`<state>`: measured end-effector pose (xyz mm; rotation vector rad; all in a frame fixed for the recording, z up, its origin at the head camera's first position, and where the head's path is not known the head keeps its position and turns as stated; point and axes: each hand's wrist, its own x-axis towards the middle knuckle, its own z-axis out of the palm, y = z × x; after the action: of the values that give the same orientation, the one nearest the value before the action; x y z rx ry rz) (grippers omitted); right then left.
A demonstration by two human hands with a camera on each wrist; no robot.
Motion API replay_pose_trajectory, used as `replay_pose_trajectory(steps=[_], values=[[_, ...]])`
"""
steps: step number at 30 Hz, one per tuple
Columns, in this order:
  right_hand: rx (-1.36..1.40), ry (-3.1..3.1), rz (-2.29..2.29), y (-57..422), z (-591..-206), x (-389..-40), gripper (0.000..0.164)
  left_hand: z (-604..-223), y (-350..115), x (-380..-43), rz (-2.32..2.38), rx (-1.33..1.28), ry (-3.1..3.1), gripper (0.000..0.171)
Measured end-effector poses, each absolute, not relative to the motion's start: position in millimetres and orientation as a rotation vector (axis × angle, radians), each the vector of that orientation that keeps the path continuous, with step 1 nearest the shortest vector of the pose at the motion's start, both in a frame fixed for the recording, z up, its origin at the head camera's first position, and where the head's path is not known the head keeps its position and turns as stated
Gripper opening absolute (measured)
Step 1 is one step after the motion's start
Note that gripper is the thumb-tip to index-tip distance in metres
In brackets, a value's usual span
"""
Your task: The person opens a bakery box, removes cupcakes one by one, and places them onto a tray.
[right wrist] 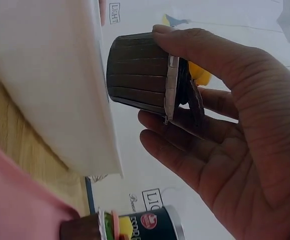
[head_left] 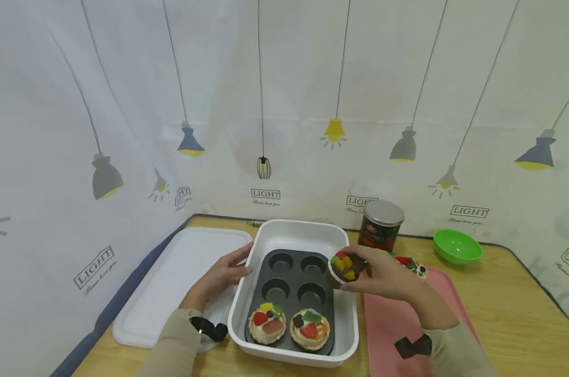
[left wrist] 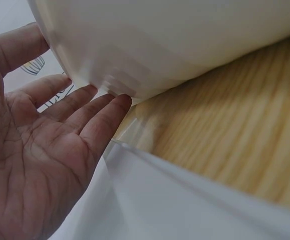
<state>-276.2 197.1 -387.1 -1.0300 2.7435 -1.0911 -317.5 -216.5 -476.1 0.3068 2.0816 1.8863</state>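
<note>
My right hand [head_left: 383, 275] holds a chocolate cupcake [head_left: 343, 269] with fruit on top, thumb and fingers around its rim. In the right wrist view, the cupcake's brown ribbed cup [right wrist: 137, 70] is tipped sideways beside the white basin's wall. That deep white basin [head_left: 293, 357] contains a dark muffin tin [head_left: 293, 277]. Two fruit tarts, one on the left [head_left: 267, 323] and one on the right [head_left: 310, 330], sit in the tin's near cups; the cups farther back are bare. My left hand [head_left: 220, 275] touches the basin's left side with extended fingers.
Left of the basin lies a white tray [head_left: 171, 283]. A pink tray [head_left: 390, 335] lies to the right, with another fruit-topped cake [head_left: 411, 266] at its far end. Behind stand an espresso can [head_left: 380, 228] and a green bowl [head_left: 457, 247], near the patterned wall covering.
</note>
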Motion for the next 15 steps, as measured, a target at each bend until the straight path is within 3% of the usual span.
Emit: replay_pose_trajectory(steps=[8, 15], values=[[-0.886, 2.747, -1.176, 218.1, -393.6, -272.1, 0.07, -477.7, -216.6, -316.2, 1.893, 0.302, 2.073, 0.076], [-0.934, 2.792, -1.151, 238.4, -397.2, -272.0, 0.068, -478.0, -216.7, -316.5, 1.884, 0.286, 2.096, 0.075]])
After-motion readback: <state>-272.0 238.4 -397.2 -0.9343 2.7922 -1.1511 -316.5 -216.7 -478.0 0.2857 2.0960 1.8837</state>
